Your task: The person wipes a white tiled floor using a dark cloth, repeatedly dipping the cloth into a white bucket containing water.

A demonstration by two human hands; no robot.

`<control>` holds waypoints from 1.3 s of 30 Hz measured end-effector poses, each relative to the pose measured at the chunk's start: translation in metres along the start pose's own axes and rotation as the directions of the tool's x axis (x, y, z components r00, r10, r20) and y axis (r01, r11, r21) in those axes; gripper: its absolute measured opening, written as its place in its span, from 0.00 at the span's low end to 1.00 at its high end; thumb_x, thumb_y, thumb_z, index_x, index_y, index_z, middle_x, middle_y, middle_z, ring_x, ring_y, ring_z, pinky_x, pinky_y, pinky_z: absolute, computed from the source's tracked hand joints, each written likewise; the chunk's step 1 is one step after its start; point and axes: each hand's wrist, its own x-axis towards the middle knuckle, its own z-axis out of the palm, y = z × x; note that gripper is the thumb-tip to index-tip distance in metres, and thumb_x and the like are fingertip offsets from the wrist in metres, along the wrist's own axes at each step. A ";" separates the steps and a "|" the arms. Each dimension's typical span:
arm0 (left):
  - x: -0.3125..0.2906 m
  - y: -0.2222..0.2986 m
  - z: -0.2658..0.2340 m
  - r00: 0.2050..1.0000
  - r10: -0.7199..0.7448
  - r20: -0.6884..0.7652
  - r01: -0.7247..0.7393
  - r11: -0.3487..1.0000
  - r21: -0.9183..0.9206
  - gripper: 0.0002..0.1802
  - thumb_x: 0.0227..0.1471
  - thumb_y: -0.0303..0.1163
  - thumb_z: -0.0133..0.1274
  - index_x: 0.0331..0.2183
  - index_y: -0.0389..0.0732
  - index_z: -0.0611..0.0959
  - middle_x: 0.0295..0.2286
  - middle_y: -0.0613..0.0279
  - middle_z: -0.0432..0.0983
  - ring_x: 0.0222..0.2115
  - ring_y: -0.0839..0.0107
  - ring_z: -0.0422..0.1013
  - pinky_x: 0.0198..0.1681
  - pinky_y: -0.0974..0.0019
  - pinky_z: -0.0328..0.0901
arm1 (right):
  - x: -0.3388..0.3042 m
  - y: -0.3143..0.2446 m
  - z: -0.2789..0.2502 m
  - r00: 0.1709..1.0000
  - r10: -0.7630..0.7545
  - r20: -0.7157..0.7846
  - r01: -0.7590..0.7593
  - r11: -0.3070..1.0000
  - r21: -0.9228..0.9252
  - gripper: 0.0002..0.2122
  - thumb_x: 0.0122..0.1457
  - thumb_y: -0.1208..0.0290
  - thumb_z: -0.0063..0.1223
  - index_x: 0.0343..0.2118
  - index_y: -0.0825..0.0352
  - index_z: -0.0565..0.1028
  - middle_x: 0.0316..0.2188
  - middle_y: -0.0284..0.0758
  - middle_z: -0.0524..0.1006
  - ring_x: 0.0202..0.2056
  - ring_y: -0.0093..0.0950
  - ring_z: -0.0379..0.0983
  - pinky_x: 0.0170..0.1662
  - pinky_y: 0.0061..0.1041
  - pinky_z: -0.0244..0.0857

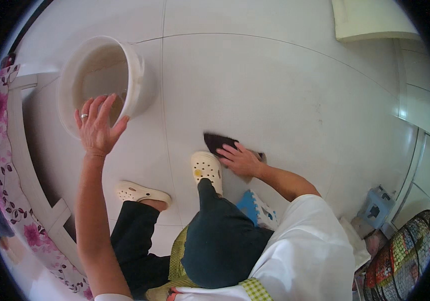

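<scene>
At the left stands a white bucket point(134, 75) with murky water inside and a brownish stain on its inner wall. Over its near rim reaches my left hand point(97, 125), fingers spread toward the opening and a ring on one finger. Whether it touches the rim, I cannot tell. My right hand point(241, 159) lies on a dark cloth point(218, 142) on the tiled floor, just right of my foot. Its fingers are apart and laid over the cloth, whose lighter brown part shows beside the palm.
My cream clogs point(207, 168) are on the pale floor tiles point(275, 85). A blue-and-white stool point(257, 208) is by my leg. At the right are a clear blue container point(376, 206) and a wire basket point(400, 256). A floral cloth point(9, 185) hangs at the left.
</scene>
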 end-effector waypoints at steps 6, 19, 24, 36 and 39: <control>0.001 0.001 -0.012 1.000 -0.022 -0.010 0.022 0.999 0.024 0.32 0.37 0.52 0.55 0.47 0.54 0.71 0.44 0.67 0.66 0.50 0.64 0.58 0.54 0.48 0.44 | 0.099 0.089 -0.047 0.937 0.320 -0.139 -0.346 0.904 -0.250 0.18 0.52 0.67 0.40 0.48 0.58 0.66 0.54 0.35 0.61 0.56 0.37 0.52 0.55 0.46 0.47; 0.007 0.008 -0.011 0.998 -0.056 0.001 0.056 0.996 -0.069 0.33 0.33 0.50 0.58 0.45 0.54 0.72 0.44 0.69 0.65 0.49 0.63 0.58 0.54 0.46 0.43 | 0.225 0.060 -0.040 0.998 -0.064 0.008 0.064 0.991 -0.113 0.16 0.57 0.64 0.38 0.48 0.55 0.68 0.53 0.31 0.63 0.56 0.32 0.52 0.58 0.37 0.45; 0.002 0.001 -0.012 0.999 -0.034 -0.001 0.034 0.999 -0.030 0.33 0.35 0.51 0.57 0.46 0.53 0.72 0.44 0.67 0.65 0.49 0.63 0.58 0.55 0.46 0.42 | 0.260 0.092 -0.066 0.985 0.158 -0.075 -0.170 0.965 -0.200 0.18 0.56 0.63 0.36 0.51 0.54 0.64 0.56 0.29 0.59 0.58 0.30 0.49 0.58 0.41 0.42; 0.007 0.009 -0.012 0.999 -0.029 0.032 0.031 0.997 -0.073 0.32 0.35 0.50 0.56 0.46 0.53 0.72 0.44 0.67 0.65 0.50 0.62 0.58 0.54 0.46 0.43 | 0.154 0.213 -0.093 0.549 0.723 -0.418 -0.806 0.591 -0.036 0.19 0.55 0.66 0.38 0.51 0.57 0.62 0.55 0.34 0.59 0.58 0.34 0.48 0.57 0.46 0.42; 0.003 0.001 -0.011 1.000 -0.027 0.007 0.027 0.997 -0.067 0.32 0.36 0.50 0.56 0.46 0.53 0.72 0.44 0.67 0.65 0.50 0.63 0.58 0.55 0.47 0.42 | 0.111 0.213 -0.089 0.457 0.793 -0.404 -0.871 0.491 -0.020 0.21 0.55 0.68 0.37 0.54 0.57 0.59 0.56 0.36 0.58 0.58 0.36 0.48 0.57 0.43 0.44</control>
